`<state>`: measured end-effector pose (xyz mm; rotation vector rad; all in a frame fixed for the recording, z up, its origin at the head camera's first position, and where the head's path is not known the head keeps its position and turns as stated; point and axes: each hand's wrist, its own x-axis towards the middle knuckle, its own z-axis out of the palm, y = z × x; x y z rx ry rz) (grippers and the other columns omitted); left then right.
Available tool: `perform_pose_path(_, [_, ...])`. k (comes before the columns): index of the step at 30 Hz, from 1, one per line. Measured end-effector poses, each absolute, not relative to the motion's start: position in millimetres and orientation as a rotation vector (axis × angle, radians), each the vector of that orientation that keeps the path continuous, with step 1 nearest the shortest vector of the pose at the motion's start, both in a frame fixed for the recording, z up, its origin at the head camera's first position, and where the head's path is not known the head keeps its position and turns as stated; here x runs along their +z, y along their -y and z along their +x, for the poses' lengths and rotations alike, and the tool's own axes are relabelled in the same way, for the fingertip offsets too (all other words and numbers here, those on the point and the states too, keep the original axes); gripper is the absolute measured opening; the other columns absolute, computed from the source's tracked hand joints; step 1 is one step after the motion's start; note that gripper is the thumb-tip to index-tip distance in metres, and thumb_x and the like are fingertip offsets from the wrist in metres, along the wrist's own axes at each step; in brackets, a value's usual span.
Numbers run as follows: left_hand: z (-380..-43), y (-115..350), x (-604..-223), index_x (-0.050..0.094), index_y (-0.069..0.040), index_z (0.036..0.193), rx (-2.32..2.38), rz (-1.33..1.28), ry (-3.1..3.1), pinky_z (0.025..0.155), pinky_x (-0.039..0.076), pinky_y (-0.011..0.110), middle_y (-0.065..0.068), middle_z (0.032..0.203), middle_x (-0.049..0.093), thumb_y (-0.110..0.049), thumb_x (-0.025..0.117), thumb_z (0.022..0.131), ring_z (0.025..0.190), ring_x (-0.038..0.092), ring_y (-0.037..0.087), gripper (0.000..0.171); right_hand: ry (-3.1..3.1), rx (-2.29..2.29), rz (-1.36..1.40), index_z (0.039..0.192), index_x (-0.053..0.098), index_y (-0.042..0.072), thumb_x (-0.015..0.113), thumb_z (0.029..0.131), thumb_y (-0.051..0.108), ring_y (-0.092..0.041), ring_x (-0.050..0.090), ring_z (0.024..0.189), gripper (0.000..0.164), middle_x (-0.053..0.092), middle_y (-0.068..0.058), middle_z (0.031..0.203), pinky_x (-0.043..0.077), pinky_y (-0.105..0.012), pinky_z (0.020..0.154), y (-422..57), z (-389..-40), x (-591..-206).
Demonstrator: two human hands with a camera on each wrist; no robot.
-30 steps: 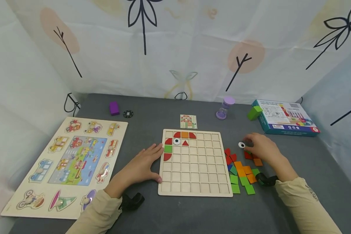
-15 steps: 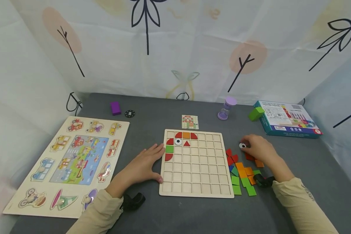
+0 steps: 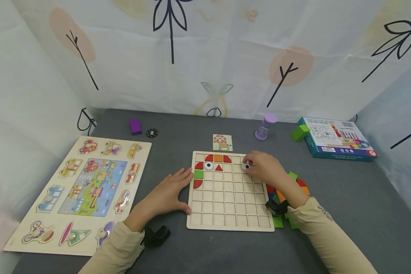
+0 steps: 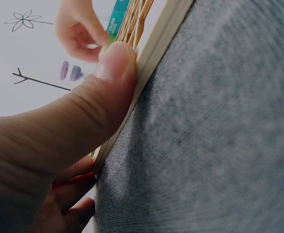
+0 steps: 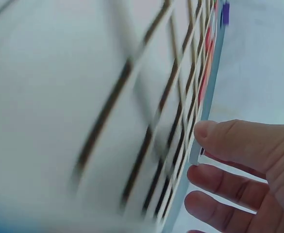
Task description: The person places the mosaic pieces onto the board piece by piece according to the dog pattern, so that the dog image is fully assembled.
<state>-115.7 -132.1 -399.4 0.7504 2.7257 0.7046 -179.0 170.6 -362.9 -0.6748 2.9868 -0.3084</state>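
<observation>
A wooden grid board (image 3: 222, 198) lies mid-table, with red, orange and green tiles and one white eye tile (image 3: 208, 166) in its upper left cells. My right hand (image 3: 265, 167) pinches a second white eye tile with a dark centre (image 3: 246, 166) between thumb and fingers, over the board's upper right cells. In the right wrist view this tile (image 5: 195, 153) shows edge-on at the fingertips. My left hand (image 3: 166, 192) lies with fingers spread along the board's left edge. Its thumb (image 4: 115, 68) presses that edge in the left wrist view.
Coloured tiles (image 3: 277, 221) lie right of the board, partly under my right forearm. A small pattern card (image 3: 222, 142) lies behind the board. A knobbed vehicle puzzle (image 3: 137, 152) is at left. Behind stand an hourglass (image 3: 265, 126), a green block (image 3: 300, 133) and a box (image 3: 339, 139).
My right hand has carried the eye tile leftward from beside the loose tiles to over the board's upper right. The left hand has stayed at the board's edge.
</observation>
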Motion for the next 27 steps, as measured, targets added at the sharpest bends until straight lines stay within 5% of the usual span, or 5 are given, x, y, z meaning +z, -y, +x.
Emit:
perform_pose_path(10, [-117, 131, -399, 0.030, -0.008, 0.139, 0.706, 0.748, -2.725, 0.105, 0.016, 0.051, 0.004, 0.146, 0.022, -0.044, 0.079, 0.056, 0.135, 0.016, 0.024, 0.102, -2.928, -0.205, -0.798, 0.094, 0.065, 0.015, 0.066, 0.077, 0.019, -0.012, 0.047, 0.065, 0.017, 0.055, 0.003, 0.078, 0.039, -0.028, 0.056, -124, -183, -363])
perform_pose_path(27, [-116, 133, -398, 0.030, -0.008, 0.139, 0.711, 0.749, -2.720, 0.105, 0.017, 0.052, 0.005, 0.146, 0.022, -0.044, 0.079, 0.056, 0.135, 0.015, 0.025, 0.102, -2.922, -0.110, -0.829, 0.095, 0.066, 0.017, 0.069, 0.077, 0.025, -0.010, 0.047, 0.067, 0.020, 0.059, 0.004, 0.082, 0.041, -0.027, 0.058, -121, -191, -369])
